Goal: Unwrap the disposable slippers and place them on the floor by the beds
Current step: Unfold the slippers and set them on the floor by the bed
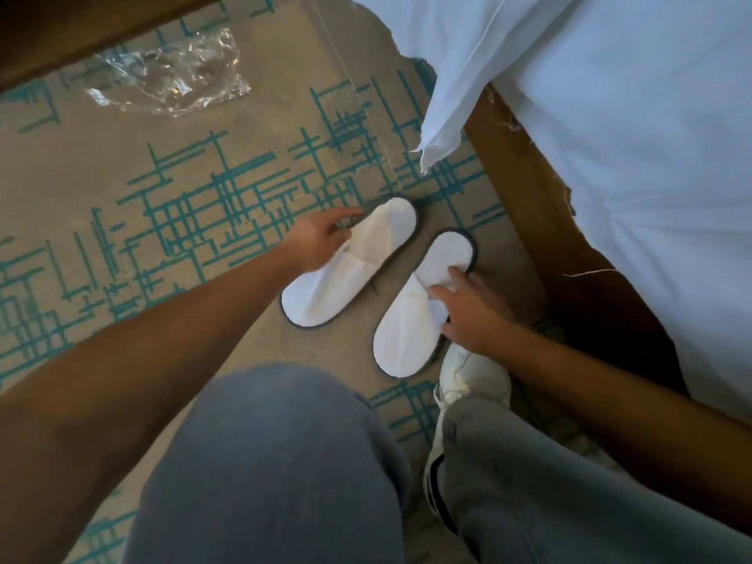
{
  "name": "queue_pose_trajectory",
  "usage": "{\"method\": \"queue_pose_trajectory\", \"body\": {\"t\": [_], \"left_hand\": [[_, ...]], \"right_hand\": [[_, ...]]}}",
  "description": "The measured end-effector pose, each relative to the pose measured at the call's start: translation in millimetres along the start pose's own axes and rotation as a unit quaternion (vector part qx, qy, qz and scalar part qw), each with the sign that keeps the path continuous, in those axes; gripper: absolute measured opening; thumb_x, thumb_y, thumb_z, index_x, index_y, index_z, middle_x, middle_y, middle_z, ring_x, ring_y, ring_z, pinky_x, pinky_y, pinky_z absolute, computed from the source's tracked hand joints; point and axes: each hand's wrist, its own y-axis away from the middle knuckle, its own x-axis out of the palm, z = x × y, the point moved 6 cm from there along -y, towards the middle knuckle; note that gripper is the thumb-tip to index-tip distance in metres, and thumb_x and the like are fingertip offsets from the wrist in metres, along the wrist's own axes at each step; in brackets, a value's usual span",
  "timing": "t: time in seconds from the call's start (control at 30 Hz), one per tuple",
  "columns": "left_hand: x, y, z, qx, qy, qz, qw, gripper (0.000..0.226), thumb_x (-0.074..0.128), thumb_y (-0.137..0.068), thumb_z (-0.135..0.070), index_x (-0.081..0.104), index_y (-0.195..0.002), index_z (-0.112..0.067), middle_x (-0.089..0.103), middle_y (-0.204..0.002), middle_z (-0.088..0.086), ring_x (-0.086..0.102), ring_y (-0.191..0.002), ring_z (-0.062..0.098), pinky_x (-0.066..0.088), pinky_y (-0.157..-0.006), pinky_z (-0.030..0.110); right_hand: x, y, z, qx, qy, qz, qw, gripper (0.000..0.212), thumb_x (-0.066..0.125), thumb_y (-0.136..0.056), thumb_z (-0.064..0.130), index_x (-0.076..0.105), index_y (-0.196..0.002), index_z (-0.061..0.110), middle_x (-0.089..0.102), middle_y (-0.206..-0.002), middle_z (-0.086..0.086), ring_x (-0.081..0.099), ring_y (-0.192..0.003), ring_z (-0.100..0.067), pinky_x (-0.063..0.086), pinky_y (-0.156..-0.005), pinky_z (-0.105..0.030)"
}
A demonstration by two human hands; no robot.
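Our left hand (321, 238) curls its fingers round the edge of the left slipper (350, 270); our right hand (468, 309) lies spread on the right slipper (403, 343). Both slippers sit side by side on the carpet (264, 128), bed (630, 116) at two o'clock, crumpled clear wrapper (171, 75) at eleven.

both bare arms stretched downward, left hand (319, 238) curled round left slipper (342, 289), right hand (472, 313) fingers spread flat
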Motion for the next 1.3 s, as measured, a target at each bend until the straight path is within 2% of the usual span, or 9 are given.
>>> {"method": "queue_pose_trajectory", "body": {"t": [0.1, 0.33, 0.5, 0.63, 0.8, 0.97, 1.1, 1.17, 1.3], "left_hand": [[14, -12, -21, 0.024, -0.014, -0.004, 1.0, 0.045, 0.055, -0.101, -0.018, 0.052, -0.145, -0.027, 0.066, -0.125, 0.012, 0.061, -0.114, 0.029, 0.041, -0.092, 0.027], [47, 2, -10, 0.01, -0.101, 0.0, 0.995, 0.072, 0.068, -0.091, -0.041, 0.035, -0.151, -0.017, 0.048, -0.144, 0.014, 0.053, -0.126, 0.034, 0.046, -0.1, 0.042], [47, 22, 14, 0.012, -0.192, -0.028, 0.981, 0.076, 0.068, -0.091, -0.038, 0.028, -0.153, -0.023, 0.044, -0.144, 0.012, 0.05, -0.128, 0.035, 0.049, -0.099, 0.046], [48, 19, 21, 0.025, -0.204, -0.024, 0.978, 0.065, 0.063, -0.094, -0.043, 0.032, -0.15, -0.034, 0.04, -0.144, 0.011, 0.05, -0.127, 0.035, 0.051, -0.099, 0.047], [49, 18, 16, 0.017, -0.205, -0.022, 0.978, 0.063, 0.059, -0.097, -0.044, 0.032, -0.153, -0.037, 0.037, -0.145, 0.011, 0.049, -0.128, 0.035, 0.049, -0.101, 0.047], [55, 17, 18, 0.026, -0.245, -0.033, 0.969, 0.063, 0.053, -0.1, -0.041, 0.025, -0.157, -0.035, 0.034, -0.148, 0.015, 0.041, -0.134, 0.037, 0.046, -0.104, 0.052], [56, 15, 15, 0.007, -0.262, -0.028, 0.965, 0.061, 0.055, -0.099, -0.039, 0.028, -0.153, -0.043, 0.036, -0.147, 0.015, 0.036, -0.138, 0.038, 0.032, -0.112, 0.059], [56, 12, 5, 0.0, -0.242, -0.025, 0.97, 0.063, 0.06, -0.095, -0.03, 0.035, -0.15, -0.045, 0.039, -0.144, 0.015, 0.038, -0.136, 0.039, 0.034, -0.111, 0.058], [68, 13, -18, 0.05, -0.237, -0.033, 0.97, 0.061, 0.063, -0.088, -0.023, 0.048, -0.145, -0.037, 0.045, -0.143, 0.01, 0.039, -0.132, 0.037, 0.038, -0.108, 0.053]], "right_hand": [[9, 7, 9, 0.006, -0.027, 0.054, 0.998, 0.072, 0.06, -0.093, 0.044, 0.026, -0.153, 0.022, 0.015, -0.163, -0.016, 0.046, -0.134, -0.036, 0.045, -0.107, -0.043], [-13, 5, -8, 0.022, -0.16, 0.032, 0.986, 0.062, 0.061, -0.096, 0.038, 0.039, -0.149, 0.016, 0.045, -0.15, -0.009, 0.053, -0.129, -0.029, 0.044, -0.105, -0.039], [-41, 9, -13, -0.029, -0.022, 0.152, 0.988, 0.076, 0.061, -0.092, 0.049, 0.028, -0.156, 0.022, 0.036, -0.158, -0.009, 0.045, -0.138, -0.033, 0.044, -0.108, -0.045], [-87, 24, -9, -0.046, 0.053, 0.103, 0.992, 0.075, 0.054, -0.093, 0.055, 0.028, -0.155, 0.022, 0.03, -0.161, -0.007, 0.041, -0.141, -0.033, 0.041, -0.11, -0.045], [-82, 29, -8, 0.051, -0.087, 0.091, 0.991, 0.083, 0.058, -0.093, 0.056, 0.025, -0.157, 0.015, 0.03, -0.162, -0.012, 0.038, -0.144, -0.033, 0.038, -0.111, -0.042], [3, 26, -1, 0.241, -0.394, 0.099, 0.881, 0.072, 0.065, -0.095, 0.044, 0.04, -0.149, 0.003, 0.045, -0.153, -0.015, 0.046, -0.138, -0.034, 0.04, -0.108, -0.04], [38, 38, 2, 0.336, -0.328, -0.021, 0.883, 0.063, 0.063, -0.092, 0.044, 0.042, -0.141, 0.01, 0.053, -0.138, -0.019, 0.056, -0.124, -0.037, 0.048, -0.096, -0.047], [53, 46, -3, 0.371, -0.325, -0.002, 0.87, 0.058, 0.063, -0.092, 0.044, 0.045, -0.137, 0.012, 0.056, -0.136, -0.019, 0.058, -0.121, -0.037, 0.051, -0.093, -0.045], [87, 58, -8, 0.396, -0.477, 0.045, 0.784, 0.065, 0.069, -0.078, 0.054, 0.056, -0.125, 0.012, 0.065, -0.123, -0.016, 0.069, -0.103, -0.033, 0.061, -0.083, -0.049]]}}
